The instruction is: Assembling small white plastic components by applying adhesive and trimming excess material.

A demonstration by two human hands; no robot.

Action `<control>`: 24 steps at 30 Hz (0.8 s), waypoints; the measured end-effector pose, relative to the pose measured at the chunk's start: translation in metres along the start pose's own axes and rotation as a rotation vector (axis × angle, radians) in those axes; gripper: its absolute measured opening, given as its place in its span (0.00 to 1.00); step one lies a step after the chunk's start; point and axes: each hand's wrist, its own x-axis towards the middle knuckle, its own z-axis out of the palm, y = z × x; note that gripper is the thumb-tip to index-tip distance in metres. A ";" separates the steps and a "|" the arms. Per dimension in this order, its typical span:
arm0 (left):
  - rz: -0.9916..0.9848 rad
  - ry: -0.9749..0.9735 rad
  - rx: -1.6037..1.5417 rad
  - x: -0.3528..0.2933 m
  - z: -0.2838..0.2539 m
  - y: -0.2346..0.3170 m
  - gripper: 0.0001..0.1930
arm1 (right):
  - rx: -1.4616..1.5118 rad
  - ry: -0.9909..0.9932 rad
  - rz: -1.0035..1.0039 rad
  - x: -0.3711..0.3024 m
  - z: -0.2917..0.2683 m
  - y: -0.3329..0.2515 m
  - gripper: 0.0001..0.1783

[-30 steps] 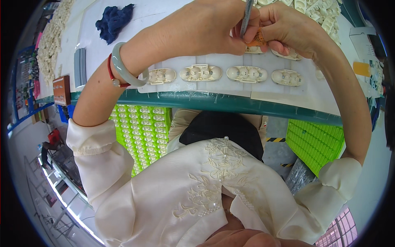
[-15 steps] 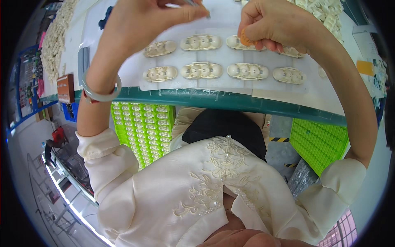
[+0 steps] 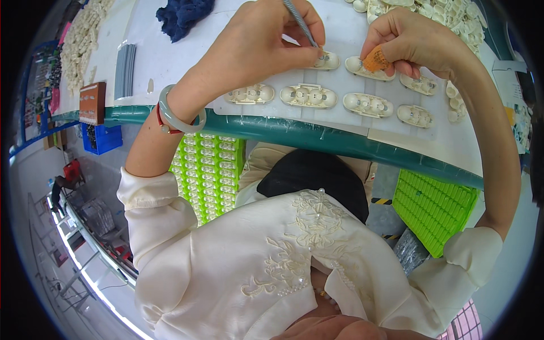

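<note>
Beyond the green table edge (image 3: 317, 136), the left hand (image 3: 266, 42) pinches a slim grey rod (image 3: 300, 24) near a cream case (image 3: 330, 60) — contact is hard to tell. Also beyond that edge, the right hand (image 3: 416, 45) pinches an orange piece (image 3: 375, 59) above a second case (image 3: 354, 64) — four front-row cases (image 3: 309, 96) lie nearer the edge.

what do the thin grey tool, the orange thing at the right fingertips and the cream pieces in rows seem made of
The thin grey tool looks like metal: its ribbed shaft has a dull sheen. The orange thing could be rubber or foam: matte, dark-speckled, too small to settle. The cream pieces look like glossy moulded plastic, with highlights on their domes.
</note>
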 end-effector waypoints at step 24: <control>-0.162 0.158 -0.189 -0.003 -0.023 0.012 0.08 | 0.077 -0.048 0.059 0.014 0.021 -0.045 0.06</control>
